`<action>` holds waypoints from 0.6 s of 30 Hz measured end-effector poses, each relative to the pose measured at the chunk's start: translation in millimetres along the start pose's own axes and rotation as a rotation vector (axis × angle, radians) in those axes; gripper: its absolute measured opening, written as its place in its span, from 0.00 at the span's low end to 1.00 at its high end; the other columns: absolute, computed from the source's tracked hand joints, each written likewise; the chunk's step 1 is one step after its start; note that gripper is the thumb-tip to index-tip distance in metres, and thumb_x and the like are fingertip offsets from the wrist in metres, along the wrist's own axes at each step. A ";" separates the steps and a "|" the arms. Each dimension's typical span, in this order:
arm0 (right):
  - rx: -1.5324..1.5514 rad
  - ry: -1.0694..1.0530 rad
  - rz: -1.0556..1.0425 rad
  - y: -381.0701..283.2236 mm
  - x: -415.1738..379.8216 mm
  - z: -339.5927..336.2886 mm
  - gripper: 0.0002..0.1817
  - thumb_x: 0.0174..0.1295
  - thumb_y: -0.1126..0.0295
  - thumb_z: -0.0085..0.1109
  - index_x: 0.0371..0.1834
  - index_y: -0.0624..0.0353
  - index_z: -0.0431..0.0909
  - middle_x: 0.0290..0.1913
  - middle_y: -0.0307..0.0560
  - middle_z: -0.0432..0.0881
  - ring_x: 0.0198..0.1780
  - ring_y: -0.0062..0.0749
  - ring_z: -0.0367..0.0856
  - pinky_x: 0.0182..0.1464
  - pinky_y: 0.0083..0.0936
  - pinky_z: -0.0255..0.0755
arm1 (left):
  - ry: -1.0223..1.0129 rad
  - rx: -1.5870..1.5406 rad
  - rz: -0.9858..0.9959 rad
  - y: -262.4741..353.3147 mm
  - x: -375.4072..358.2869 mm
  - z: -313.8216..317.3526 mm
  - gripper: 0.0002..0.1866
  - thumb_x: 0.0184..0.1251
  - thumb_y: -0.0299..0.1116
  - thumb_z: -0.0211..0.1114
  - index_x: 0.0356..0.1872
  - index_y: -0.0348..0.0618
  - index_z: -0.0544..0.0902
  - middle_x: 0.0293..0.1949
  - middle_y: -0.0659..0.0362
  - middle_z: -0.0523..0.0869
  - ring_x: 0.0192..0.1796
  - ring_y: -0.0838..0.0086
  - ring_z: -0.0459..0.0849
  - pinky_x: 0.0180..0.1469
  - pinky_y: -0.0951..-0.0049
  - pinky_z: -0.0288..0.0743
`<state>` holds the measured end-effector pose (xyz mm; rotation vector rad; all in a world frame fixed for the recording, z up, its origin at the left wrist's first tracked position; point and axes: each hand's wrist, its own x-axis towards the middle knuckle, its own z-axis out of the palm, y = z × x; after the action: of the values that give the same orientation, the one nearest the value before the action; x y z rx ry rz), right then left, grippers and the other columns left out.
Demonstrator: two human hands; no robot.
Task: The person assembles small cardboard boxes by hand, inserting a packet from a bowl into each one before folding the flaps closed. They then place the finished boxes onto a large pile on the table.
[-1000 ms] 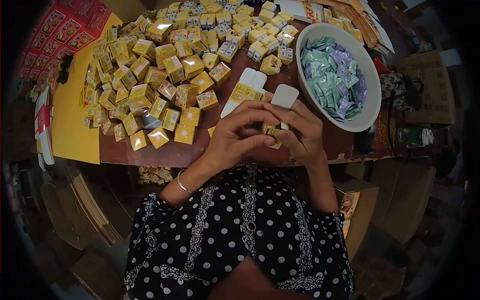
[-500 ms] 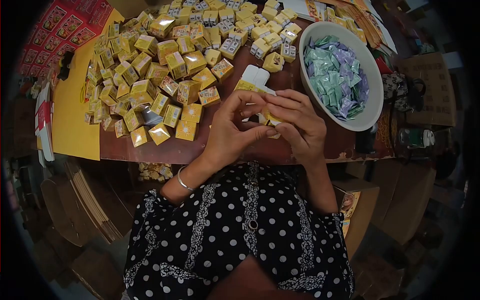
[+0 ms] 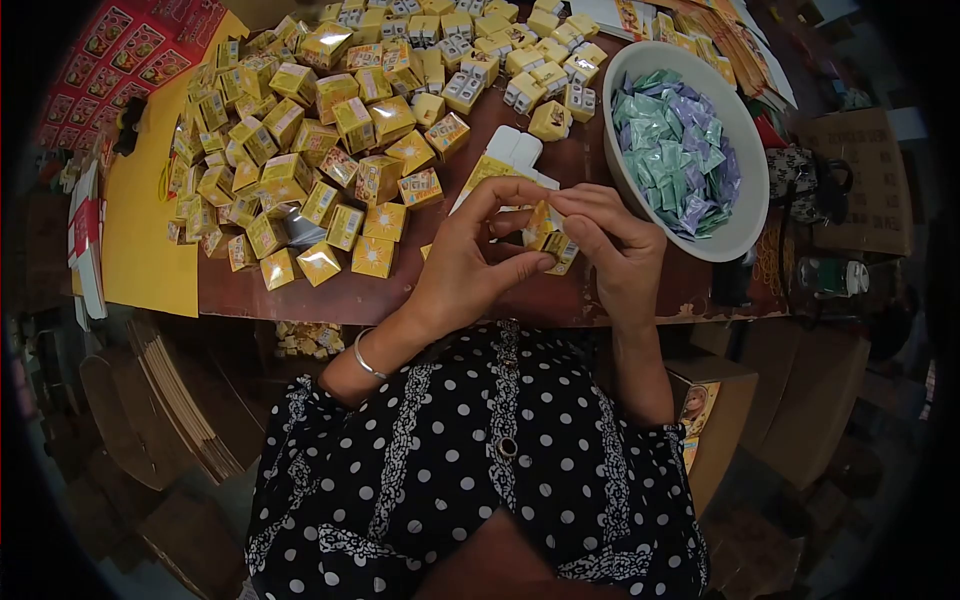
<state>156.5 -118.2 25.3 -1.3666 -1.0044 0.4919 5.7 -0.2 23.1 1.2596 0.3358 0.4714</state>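
Observation:
Between my two hands is a small yellow printed box (image 3: 547, 232), partly hidden by the fingers. My left hand (image 3: 478, 243) grips its left side between the thumb below and the curled fingers above. On the upper right part of the box are the fingertips of my right hand (image 3: 622, 240), closed on its edge. Just beyond my hands lie flat, unfolded yellow-and-white cartons (image 3: 512, 150). To the left is a heap of small yellow boxes (image 3: 290, 180), many with a shiny wrap.
A pale bowl (image 3: 762, 215) of green and purple sachets (image 3: 670, 150) stands at the right. Yellow-and-white blocks (image 3: 550, 120) lie at the back. A yellow envelope (image 3: 150, 240) and a red printed sheet (image 3: 110, 70) are at the left. Cardboard boxes (image 3: 845, 180) stand beyond the right side.
My right hand has turned and drawn slightly right, its fingers now higher on the box. More of the box's printed side shows. My left hand has barely moved.

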 end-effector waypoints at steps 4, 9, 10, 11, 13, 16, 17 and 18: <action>-0.056 0.015 0.046 -4.4 -1.0 3.6 0.10 0.66 0.80 0.65 0.49 0.69 0.88 0.49 0.50 0.90 0.56 0.35 0.83 0.63 0.30 0.73 | -0.004 0.017 0.012 -4.7 0.6 -1.2 0.28 0.61 0.18 0.75 0.60 0.39 0.74 0.61 0.59 0.77 0.61 0.73 0.80 0.64 0.72 0.80; -0.038 0.088 0.096 -0.1 -4.9 9.2 0.08 0.66 0.79 0.66 0.47 0.68 0.89 0.47 0.50 0.90 0.51 0.29 0.85 0.56 0.24 0.77 | -0.018 0.067 0.042 -6.5 1.1 -1.4 0.29 0.60 0.16 0.75 0.61 0.39 0.73 0.58 0.58 0.77 0.60 0.74 0.81 0.62 0.75 0.80; -0.043 0.120 0.090 0.7 -5.7 10.7 0.08 0.66 0.78 0.68 0.46 0.66 0.89 0.46 0.49 0.91 0.48 0.26 0.85 0.52 0.22 0.78 | -0.018 0.066 0.042 -7.2 0.9 -1.6 0.29 0.60 0.16 0.75 0.61 0.39 0.73 0.58 0.58 0.77 0.60 0.74 0.81 0.62 0.75 0.80; -0.043 0.121 0.092 -0.7 -6.4 12.2 0.08 0.66 0.78 0.68 0.46 0.66 0.89 0.46 0.49 0.91 0.48 0.26 0.85 0.52 0.22 0.78 | -0.003 0.042 -0.016 -8.0 0.3 -1.8 0.29 0.60 0.16 0.75 0.60 0.40 0.73 0.57 0.59 0.77 0.59 0.75 0.81 0.60 0.75 0.81; -0.063 0.161 0.141 -4.4 -6.8 14.8 0.06 0.69 0.78 0.65 0.43 0.71 0.87 0.44 0.49 0.90 0.45 0.23 0.85 0.51 0.20 0.78 | 0.012 0.017 -0.074 -9.3 -0.1 -2.0 0.28 0.60 0.16 0.74 0.60 0.40 0.73 0.55 0.59 0.77 0.58 0.77 0.82 0.59 0.76 0.82; -0.028 0.210 0.158 -0.8 -8.7 18.3 0.06 0.70 0.77 0.65 0.42 0.70 0.87 0.42 0.46 0.90 0.41 0.19 0.84 0.47 0.18 0.77 | -0.009 -0.109 -0.068 -11.3 0.2 -1.8 0.28 0.61 0.16 0.74 0.60 0.41 0.72 0.54 0.59 0.77 0.55 0.78 0.82 0.56 0.77 0.84; -0.028 0.210 0.158 0.5 -9.2 19.4 0.06 0.70 0.77 0.65 0.42 0.70 0.87 0.42 0.46 0.90 0.41 0.19 0.84 0.47 0.18 0.77 | -0.003 -0.119 -0.080 -12.6 -0.2 -1.7 0.28 0.61 0.16 0.74 0.60 0.42 0.72 0.54 0.59 0.77 0.55 0.78 0.82 0.56 0.77 0.84; -0.015 0.234 0.179 1.8 -9.8 20.4 0.06 0.68 0.76 0.67 0.41 0.69 0.88 0.40 0.45 0.90 0.41 0.18 0.84 0.47 0.17 0.77 | 0.003 -0.128 -0.093 -13.3 -0.6 -1.5 0.28 0.61 0.16 0.74 0.60 0.42 0.72 0.54 0.59 0.78 0.54 0.78 0.82 0.56 0.77 0.84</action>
<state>135.2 -114.0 18.5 -1.4972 -0.7003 0.4448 6.5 -2.4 9.9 1.1138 0.3596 0.4096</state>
